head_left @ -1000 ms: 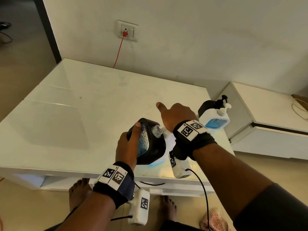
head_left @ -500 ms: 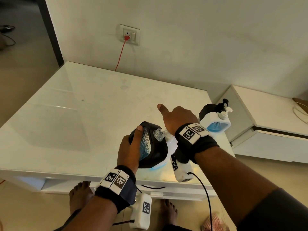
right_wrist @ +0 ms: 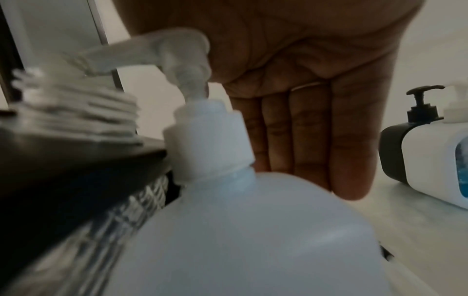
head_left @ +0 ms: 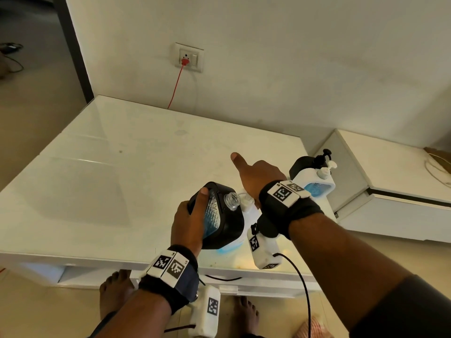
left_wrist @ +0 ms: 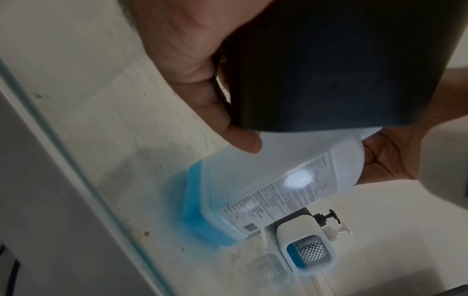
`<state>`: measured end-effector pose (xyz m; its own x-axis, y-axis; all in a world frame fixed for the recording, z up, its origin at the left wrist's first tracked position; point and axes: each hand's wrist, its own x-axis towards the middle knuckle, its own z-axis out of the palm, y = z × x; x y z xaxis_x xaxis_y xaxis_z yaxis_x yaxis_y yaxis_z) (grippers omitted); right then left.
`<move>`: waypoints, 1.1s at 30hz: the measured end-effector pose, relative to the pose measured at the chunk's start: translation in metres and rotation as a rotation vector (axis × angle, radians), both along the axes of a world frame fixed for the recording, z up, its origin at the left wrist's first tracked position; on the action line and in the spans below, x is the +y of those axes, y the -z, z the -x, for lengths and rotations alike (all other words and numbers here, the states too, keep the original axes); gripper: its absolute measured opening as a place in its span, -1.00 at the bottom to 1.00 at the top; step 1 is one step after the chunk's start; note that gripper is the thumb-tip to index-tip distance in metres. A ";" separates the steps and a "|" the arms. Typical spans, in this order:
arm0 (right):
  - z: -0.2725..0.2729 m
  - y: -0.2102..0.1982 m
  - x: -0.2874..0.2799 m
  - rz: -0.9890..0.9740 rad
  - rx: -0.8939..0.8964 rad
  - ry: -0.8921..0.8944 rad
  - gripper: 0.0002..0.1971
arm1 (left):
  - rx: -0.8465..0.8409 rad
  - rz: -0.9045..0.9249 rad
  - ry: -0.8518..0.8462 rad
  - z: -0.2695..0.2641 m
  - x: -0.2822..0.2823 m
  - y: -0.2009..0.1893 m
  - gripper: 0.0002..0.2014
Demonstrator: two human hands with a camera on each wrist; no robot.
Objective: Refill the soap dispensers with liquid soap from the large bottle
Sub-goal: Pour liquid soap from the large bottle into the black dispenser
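Two hands work: left hand (head_left: 188,222) grips the tilted black dispenser (head_left: 228,225); right hand (head_left: 256,175), fingers (right_wrist: 303,140) straight, presses the big bottle's (left_wrist: 266,180) pump (right_wrist: 182,60).

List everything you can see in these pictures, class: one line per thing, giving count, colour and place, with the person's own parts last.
Black dispenser: one, black with clear ribbed window, pump off, neck open; tilted over table's near edge, held.
Large bottle: one, translucent white, little blue soap at its base, white pump; on table beside black dispenser.
Other dispensers: two, one black, one white, pumps on; table's right edge.
Table: one, glossy white.
Wall socket: one, white, red plug and cable.
Low cabinet: one, white, right of table.
Left hand: grips black dispenser.
Right hand: on large bottle, fingers straight down its far side.
Bare feet: two, on floor.
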<state>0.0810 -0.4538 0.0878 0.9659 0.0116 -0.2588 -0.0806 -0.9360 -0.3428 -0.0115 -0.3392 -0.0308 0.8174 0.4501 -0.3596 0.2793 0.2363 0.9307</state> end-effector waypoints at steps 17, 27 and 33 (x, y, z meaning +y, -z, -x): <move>0.000 0.004 -0.001 0.051 0.004 0.017 -0.20 | 0.007 -0.002 -0.013 0.001 0.000 0.000 -0.16; 0.002 0.009 0.000 0.078 -0.082 0.030 -0.29 | 0.031 0.026 -0.030 0.002 0.001 0.001 -0.39; 0.007 0.010 0.000 0.071 -0.111 0.039 -0.45 | 0.026 0.011 -0.033 0.001 0.001 0.004 -0.38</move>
